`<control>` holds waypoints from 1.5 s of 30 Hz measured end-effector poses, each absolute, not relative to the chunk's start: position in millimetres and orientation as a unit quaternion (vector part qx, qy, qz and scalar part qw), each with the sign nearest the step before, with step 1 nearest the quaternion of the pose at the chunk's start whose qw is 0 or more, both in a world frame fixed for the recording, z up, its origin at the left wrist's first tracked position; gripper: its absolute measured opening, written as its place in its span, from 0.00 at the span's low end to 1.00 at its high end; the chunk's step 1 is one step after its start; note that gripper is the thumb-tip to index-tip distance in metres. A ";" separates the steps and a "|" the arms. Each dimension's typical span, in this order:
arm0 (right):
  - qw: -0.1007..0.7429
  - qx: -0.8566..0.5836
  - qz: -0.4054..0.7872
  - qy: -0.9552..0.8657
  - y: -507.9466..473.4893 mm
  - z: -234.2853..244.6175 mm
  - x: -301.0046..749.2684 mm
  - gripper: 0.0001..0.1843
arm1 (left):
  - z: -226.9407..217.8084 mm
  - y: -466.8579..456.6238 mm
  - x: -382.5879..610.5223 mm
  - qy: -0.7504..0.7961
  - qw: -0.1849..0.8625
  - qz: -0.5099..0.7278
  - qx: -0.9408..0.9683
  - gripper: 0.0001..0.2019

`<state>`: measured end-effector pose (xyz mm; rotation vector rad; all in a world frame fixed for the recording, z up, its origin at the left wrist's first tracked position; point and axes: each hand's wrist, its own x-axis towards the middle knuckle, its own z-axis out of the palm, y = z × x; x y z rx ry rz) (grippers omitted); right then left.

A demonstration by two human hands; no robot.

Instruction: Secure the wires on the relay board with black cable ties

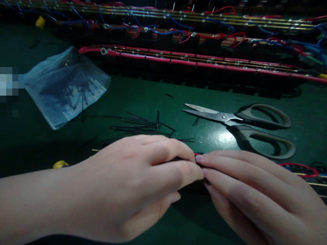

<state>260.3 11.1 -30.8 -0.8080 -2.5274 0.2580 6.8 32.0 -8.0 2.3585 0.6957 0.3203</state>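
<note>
My left hand (145, 180) and my right hand (252, 194) meet at the fingertips, both closed. They are pinched over a wired strip, and what they hold is hidden behind the fingers. A bit of red wire shows between the fingertips. To the right of my right hand, the strip continues with a red wire loop (298, 175) and thin brass-coloured rods (316, 184). Just beyond my left hand lies a loose pile of black cable ties (138, 124). Scissors (223, 117) with dark handles rest slightly open beyond my right hand.
A clear plastic bag (63, 92) holding dark cable ties lies at the left on the green table (143, 92). Wired strips with red cable (184, 62) and blue wires run along the back. Yellow pieces (60, 164) show at the left.
</note>
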 end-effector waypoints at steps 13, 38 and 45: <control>0.232 -0.291 0.096 -0.923 12.3 -27.4 263.0 0.10 | -7.6 30.2 5.3 0.264 0.335 0.126 0.896 0.19; 0.262 -0.308 0.025 -0.914 14.1 -32.5 249.9 0.04 | -17.0 30.7 15.2 0.395 0.282 0.115 0.867 0.18; 0.272 -0.335 -0.040 -0.901 11.4 -43.0 240.7 0.06 | -14.8 31.9 19.9 0.442 0.309 0.153 0.828 0.19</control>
